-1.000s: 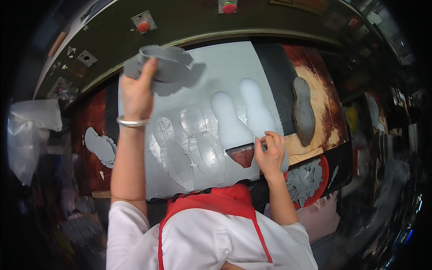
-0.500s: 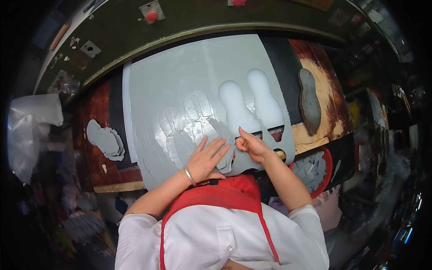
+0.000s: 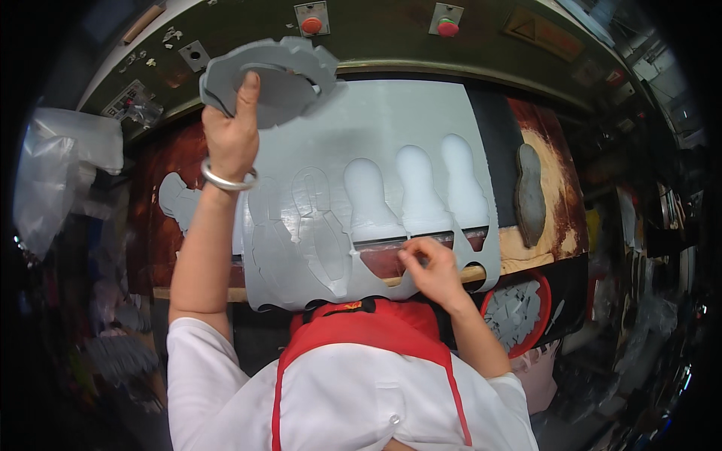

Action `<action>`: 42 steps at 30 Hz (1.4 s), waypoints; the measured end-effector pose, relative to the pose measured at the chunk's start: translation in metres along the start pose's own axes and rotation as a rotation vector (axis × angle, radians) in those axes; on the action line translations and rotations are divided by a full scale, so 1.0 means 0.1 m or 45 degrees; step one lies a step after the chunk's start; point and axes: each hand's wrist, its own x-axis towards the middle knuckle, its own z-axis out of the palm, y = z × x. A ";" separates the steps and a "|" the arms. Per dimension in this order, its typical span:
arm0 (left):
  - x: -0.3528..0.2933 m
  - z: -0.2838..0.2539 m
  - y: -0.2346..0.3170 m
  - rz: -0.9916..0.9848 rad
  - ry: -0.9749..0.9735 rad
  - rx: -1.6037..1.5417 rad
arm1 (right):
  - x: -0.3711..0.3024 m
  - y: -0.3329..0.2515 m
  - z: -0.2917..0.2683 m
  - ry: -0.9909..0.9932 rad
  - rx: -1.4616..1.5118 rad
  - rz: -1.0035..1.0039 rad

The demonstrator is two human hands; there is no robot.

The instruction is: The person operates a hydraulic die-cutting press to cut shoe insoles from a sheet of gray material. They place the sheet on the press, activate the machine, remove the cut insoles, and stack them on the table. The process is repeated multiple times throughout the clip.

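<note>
My left hand (image 3: 232,139) is raised over the far left of the table, closed on grey sole-shaped cutouts (image 3: 274,98), thumb on top. Their edges overlap, so I cannot tell how many there are. A large grey sheet (image 3: 398,113) covers the table's middle. On its right half are three sole-shaped holes, white showing through their upper parts. To the left, sole outlines (image 3: 323,240) are cut into the sheet, with the pieces still lying in place. My right hand (image 3: 436,274) is by the sheet's near edge, thumb and forefinger pinched at a narrow strip between two holes; what they hold is unclear.
Grey cut pieces (image 3: 177,200) lie on the table's left side. A dark grey sole-shaped block (image 3: 530,195) rests at the right. Below it, a red tub (image 3: 544,308) holds grey scraps. A green machine beam (image 3: 391,49) with red buttons spans the far side.
My left hand has risen from the sheet to the upper left, carrying cutouts. A third hole now shows where it lay. My right hand stays near the sheet's front edge, its thumb lowered into a pinch.
</note>
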 end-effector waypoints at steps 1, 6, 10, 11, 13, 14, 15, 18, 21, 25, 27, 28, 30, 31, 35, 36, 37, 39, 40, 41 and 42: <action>0.06 -0.10 0.02 0.081 -0.071 0.036 | 0.00 -0.04 0.09 -0.114 -0.015 0.017; -0.89 -0.25 -0.09 0.380 -0.895 0.611 | 0.15 0.08 0.62 -0.642 0.311 0.319; -1.85 -0.37 -0.20 0.210 -1.516 0.464 | 0.31 0.29 0.75 -0.913 0.626 0.858; -1.97 -0.43 -0.21 0.236 -1.530 0.492 | 0.34 0.32 0.75 -0.981 0.732 1.009; -2.10 -0.51 -0.23 0.248 -1.517 0.512 | 0.36 0.33 0.75 -0.864 0.944 0.965; -2.11 -0.55 -0.24 0.234 -1.491 0.506 | 0.36 0.32 0.76 -0.818 1.015 0.975; -2.11 -0.57 -0.25 0.231 -1.487 0.536 | 0.36 0.29 0.77 -0.793 1.091 0.950; -2.09 -0.54 -0.31 0.220 -1.388 0.494 | 0.34 0.21 0.79 -0.717 1.191 0.999; -1.93 -0.47 -0.38 0.132 -1.270 0.347 | 0.33 0.12 0.77 -0.604 1.231 0.946; -1.19 -0.62 -0.32 -0.781 -0.265 -0.068 | 0.29 -0.07 0.67 -0.458 0.343 0.619; -0.60 -0.82 -0.24 -0.208 0.001 0.274 | 0.25 -0.21 0.65 -0.283 -0.079 0.219; -0.37 -0.91 -0.19 -0.102 0.051 0.291 | 0.23 -0.28 0.68 -0.263 -0.042 0.184; -0.08 -1.10 -0.10 0.098 0.024 0.211 | 0.21 -0.39 0.82 -0.373 0.079 0.079; -0.01 -1.17 -0.08 0.186 -0.068 0.111 | 0.20 -0.43 0.92 -0.419 0.150 0.010; -0.55 -1.25 -0.20 0.440 -0.721 0.427 | 0.26 -0.37 1.33 -0.994 0.385 0.403; -0.86 -1.26 -0.22 0.516 -0.964 0.619 | 0.28 -0.32 1.41 -1.074 0.504 0.515; -1.14 -1.27 -0.27 0.541 -1.160 0.605 | 0.30 -0.27 1.49 -1.146 0.623 0.620; -1.57 -1.38 -0.35 0.645 -1.365 0.518 | 0.32 -0.18 1.59 -1.200 0.867 0.781; -1.70 -1.46 -0.39 0.540 -1.487 0.561 | 0.33 -0.14 1.63 -1.187 0.988 0.841; -1.81 -1.54 -0.42 0.484 -1.519 0.547 | 0.33 -0.10 1.65 -1.158 1.001 0.958; -1.89 -1.59 -0.44 0.412 -1.502 0.520 | 0.33 -0.08 1.67 -1.130 1.166 0.912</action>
